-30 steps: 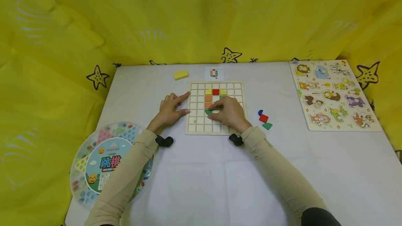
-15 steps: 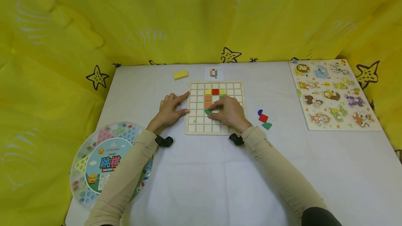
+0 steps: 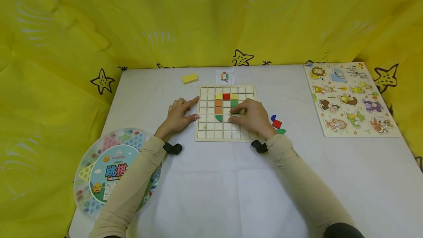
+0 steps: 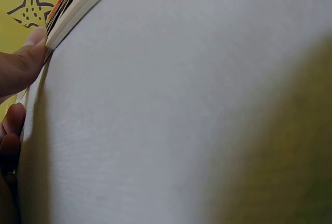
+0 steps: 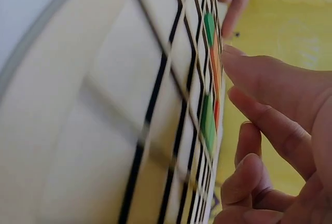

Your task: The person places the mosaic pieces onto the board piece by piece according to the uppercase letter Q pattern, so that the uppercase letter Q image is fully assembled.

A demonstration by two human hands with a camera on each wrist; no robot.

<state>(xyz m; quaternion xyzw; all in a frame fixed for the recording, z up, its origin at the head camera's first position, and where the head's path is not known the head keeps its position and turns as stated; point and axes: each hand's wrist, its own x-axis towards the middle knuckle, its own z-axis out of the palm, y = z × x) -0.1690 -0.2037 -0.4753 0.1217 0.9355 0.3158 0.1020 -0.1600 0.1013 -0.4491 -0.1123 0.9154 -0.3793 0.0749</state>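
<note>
A wooden grid board (image 3: 203, 135) lies in the middle of the white table. On it a yellow piece (image 3: 219, 97), a red square (image 3: 226, 96) and another yellow piece form a row. Orange squares (image 3: 219, 103) run down the left, ending in a green rounded piece (image 3: 219, 118); green pieces (image 3: 234, 103) stand on the right, partly behind a hand. My left hand (image 3: 176, 116) touches the board's left edge with extended index finger and thumb. My right hand (image 3: 252, 116) hovers over the board's right half, thumb and index apart, nothing visible between them.
Right of the board lie loose blue (image 3: 273, 118), red (image 3: 277, 124) and green (image 3: 281, 131) pieces. Behind it are a pattern card (image 3: 225, 77) and a yellow block (image 3: 190, 79). A round Chinese checkers set (image 3: 99, 150) lies under the left forearm; an animal puzzle board (image 3: 343, 83) is far right.
My right hand has let go of the green rounded piece and moved right, uncovering it. The left hand has stayed at the board's edge.
</note>
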